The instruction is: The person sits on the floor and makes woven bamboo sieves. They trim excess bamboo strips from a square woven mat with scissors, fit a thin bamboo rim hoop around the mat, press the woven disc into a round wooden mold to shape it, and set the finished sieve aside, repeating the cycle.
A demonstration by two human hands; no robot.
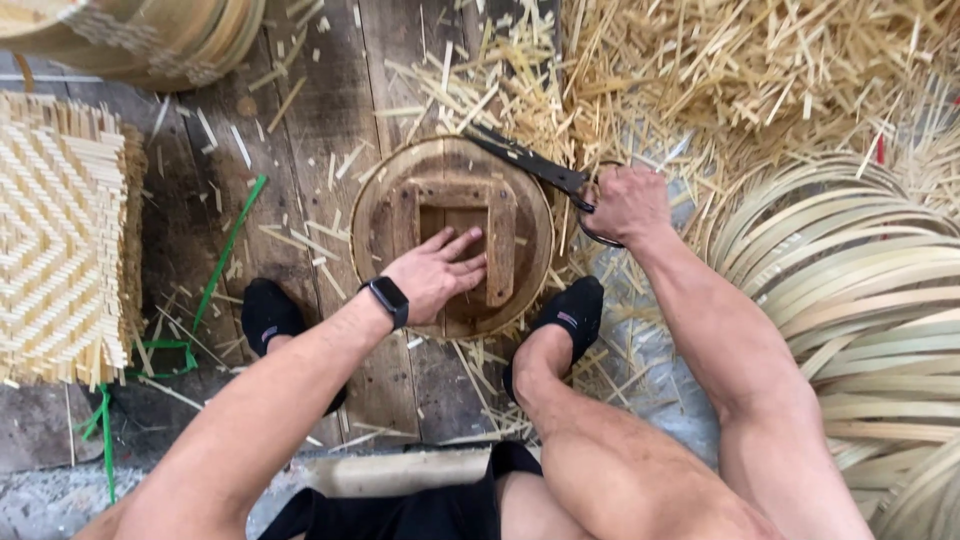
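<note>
we see the left hand [440,272] spread flat and open on the round wooden form [452,235] between the feet; the right hand [627,203] grips large black shears [530,160] at its rim.

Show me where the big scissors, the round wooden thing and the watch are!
Shears [530,160], head view: on the dark blades.
Round wooden form [395,180], head view: on its upper left rim.
Smartwatch [389,297], head view: on its black face, left wrist.
</note>
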